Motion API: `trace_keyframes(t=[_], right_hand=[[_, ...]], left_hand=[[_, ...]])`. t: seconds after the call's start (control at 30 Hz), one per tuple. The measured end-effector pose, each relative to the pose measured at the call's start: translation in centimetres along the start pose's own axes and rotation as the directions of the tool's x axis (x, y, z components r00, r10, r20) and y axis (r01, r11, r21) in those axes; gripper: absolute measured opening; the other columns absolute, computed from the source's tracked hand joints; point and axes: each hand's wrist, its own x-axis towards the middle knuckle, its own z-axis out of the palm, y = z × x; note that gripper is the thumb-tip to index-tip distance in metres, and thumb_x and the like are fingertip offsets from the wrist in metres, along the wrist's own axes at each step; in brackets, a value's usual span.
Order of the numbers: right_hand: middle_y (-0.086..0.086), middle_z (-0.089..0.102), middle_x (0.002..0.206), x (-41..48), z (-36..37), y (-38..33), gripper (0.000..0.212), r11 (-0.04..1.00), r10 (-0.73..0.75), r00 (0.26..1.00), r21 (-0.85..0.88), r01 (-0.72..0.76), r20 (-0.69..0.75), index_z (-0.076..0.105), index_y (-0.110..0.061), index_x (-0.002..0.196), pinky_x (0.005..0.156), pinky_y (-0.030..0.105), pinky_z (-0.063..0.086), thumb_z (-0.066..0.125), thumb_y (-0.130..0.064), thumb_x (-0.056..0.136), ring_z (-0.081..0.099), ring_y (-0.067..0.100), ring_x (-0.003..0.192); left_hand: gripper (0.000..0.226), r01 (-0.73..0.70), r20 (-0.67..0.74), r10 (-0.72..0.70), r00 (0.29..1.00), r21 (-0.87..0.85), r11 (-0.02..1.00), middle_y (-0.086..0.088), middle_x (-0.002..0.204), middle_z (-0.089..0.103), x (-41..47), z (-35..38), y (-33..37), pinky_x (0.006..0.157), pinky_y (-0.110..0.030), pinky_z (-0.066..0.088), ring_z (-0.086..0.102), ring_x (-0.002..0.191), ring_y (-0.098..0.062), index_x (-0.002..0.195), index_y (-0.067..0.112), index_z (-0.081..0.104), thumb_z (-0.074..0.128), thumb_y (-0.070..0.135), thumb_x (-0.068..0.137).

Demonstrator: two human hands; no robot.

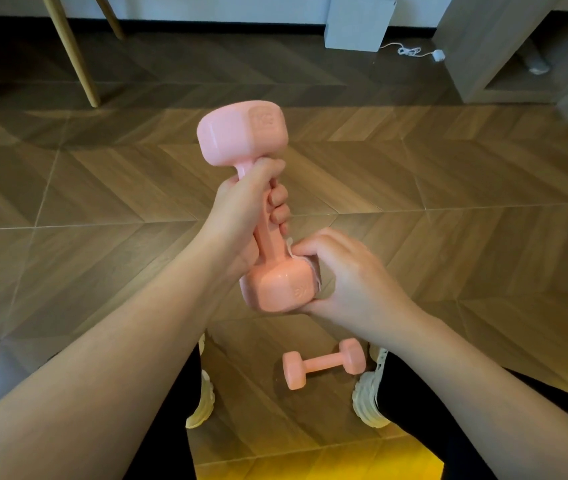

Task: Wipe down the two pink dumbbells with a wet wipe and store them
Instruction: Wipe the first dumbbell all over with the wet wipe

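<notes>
Pink dumbbell, held tilted above the wood floor. Left grip curled round its handle; right grip pinches the wet wipe against its lower head. Second dumbbell lies on the floor between white shoes. Open floor ahead; chair legs, white box and cabinet line the far edge.

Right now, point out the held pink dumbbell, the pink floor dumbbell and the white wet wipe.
held pink dumbbell (277,289): head view, lower end.
pink floor dumbbell (324,363): head view, handle.
white wet wipe (315,271): head view, edge.
</notes>
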Motion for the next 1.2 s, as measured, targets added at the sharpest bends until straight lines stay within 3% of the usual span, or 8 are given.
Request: trace_keyframes(t=[0.1, 0.27, 0.5, 0.67, 0.77, 0.93, 1.1, 1.2], right_hand=[[-0.005, 0.058, 0.103, -0.4, 0.2, 0.0, 0.059, 1.000, -0.004, 1.000, -0.001, 0.004, -0.028, 0.063, -0.016, 0.108, 0.078, 0.034, 0.048, 0.091, -0.040, 0.062, 0.056, 0.012, 0.096], [0.001, 0.060, 0.116, 0.0, 0.6, 0.6, 0.054, 0.999, 0.026, 0.991, 0.016, -0.028, 0.134, 0.060, -0.012, 0.118, 0.089, 0.045, 0.048, 0.085, -0.021, 0.070, 0.056, 0.020, 0.110], [-0.001, 0.064, 0.102, -0.7, -0.1, 1.7, 0.043, 0.982, -0.048, 0.992, -0.186, 0.025, -0.119, 0.064, -0.015, 0.104, 0.080, 0.022, 0.032, 0.081, -0.020, 0.065, 0.054, 0.015, 0.098], [0.002, 0.063, 0.113, -0.4, 0.0, 1.6, 0.049, 0.993, -0.027, 0.999, -0.115, 0.030, 0.026, 0.065, -0.012, 0.114, 0.085, 0.041, 0.049, 0.079, -0.016, 0.067, 0.059, 0.021, 0.106], [0.004, 0.061, 0.126, 0.0, 0.1, 1.4, 0.057, 0.999, 0.018, 0.984, -0.044, -0.010, 0.176, 0.062, -0.014, 0.122, 0.101, 0.042, 0.044, 0.081, -0.032, 0.071, 0.054, 0.021, 0.121], [0.001, 0.065, 0.101, -0.5, 0.2, 0.8, 0.045, 0.990, -0.049, 0.995, -0.138, 0.037, -0.082, 0.067, -0.012, 0.102, 0.085, 0.031, 0.042, 0.084, -0.031, 0.065, 0.059, 0.017, 0.097], [0.004, 0.062, 0.118, -0.1, 0.6, 1.0, 0.057, 0.993, 0.024, 0.991, -0.120, -0.007, 0.134, 0.063, -0.012, 0.117, 0.091, 0.043, 0.048, 0.085, -0.030, 0.068, 0.058, 0.025, 0.111], [0.004, 0.066, 0.103, -0.3, 0.6, 1.1, 0.049, 0.978, -0.034, 0.999, -0.205, 0.040, 0.033, 0.067, -0.011, 0.104, 0.085, 0.038, 0.047, 0.086, -0.031, 0.064, 0.061, 0.024, 0.098]], left_hand=[[0.026, 0.017, 0.026, -0.017, 1.000, 0.010, 1.000, 0.007, 0.052, 0.037, 0.1, -0.1, -0.1, 0.047, -0.024, 0.032, 0.033, 0.042, -0.010, 0.069, 0.022, 0.044, 0.057, 0.024, 0.091], [0.027, 0.003, 0.127, -0.008, 0.992, 0.039, 0.999, 0.006, 0.052, 0.037, -0.1, 0.2, -0.4, 0.045, -0.023, 0.034, 0.034, 0.042, -0.011, 0.071, 0.021, 0.041, 0.058, 0.025, 0.091], [0.013, -0.082, 0.038, 0.078, 0.996, 0.109, 0.991, 0.002, 0.074, 0.057, 0.1, 0.3, -0.6, 0.057, -0.028, 0.049, 0.056, 0.063, -0.011, 0.097, 0.013, 0.055, 0.062, 0.024, 0.097], [0.016, 0.018, -0.013, -0.017, 1.000, 0.023, 1.000, 0.005, 0.059, 0.050, 0.2, 0.2, -0.9, 0.054, -0.028, 0.039, 0.046, 0.049, -0.011, 0.082, 0.018, 0.052, 0.062, 0.022, 0.094], [0.027, 0.007, -0.003, -0.007, 1.000, 0.057, 0.998, 0.007, 0.055, 0.046, 0.1, 0.4, -1.1, 0.049, -0.025, 0.035, 0.041, 0.045, -0.010, 0.070, 0.022, 0.050, 0.066, 0.029, 0.090], [0.033, -0.031, -0.024, 0.031, 0.999, 0.027, 0.999, 0.007, 0.051, 0.041, 0.4, 0.5, -0.9, 0.044, -0.024, 0.035, 0.037, 0.043, -0.011, 0.063, 0.024, 0.050, 0.070, 0.030, 0.088], [0.036, -0.008, -0.004, 0.008, 1.000, 0.032, 0.999, 0.007, 0.050, 0.041, 0.5, 0.4, -1.5, 0.045, -0.023, 0.034, 0.036, 0.042, -0.011, 0.057, 0.026, 0.052, 0.070, 0.028, 0.088], [0.034, -0.007, 0.009, 0.006, 1.000, 0.048, 0.999, 0.007, 0.051, 0.042, 0.5, 0.5, -1.6, 0.045, -0.023, 0.034, 0.037, 0.042, -0.011, 0.062, 0.024, 0.050, 0.070, 0.027, 0.089]])
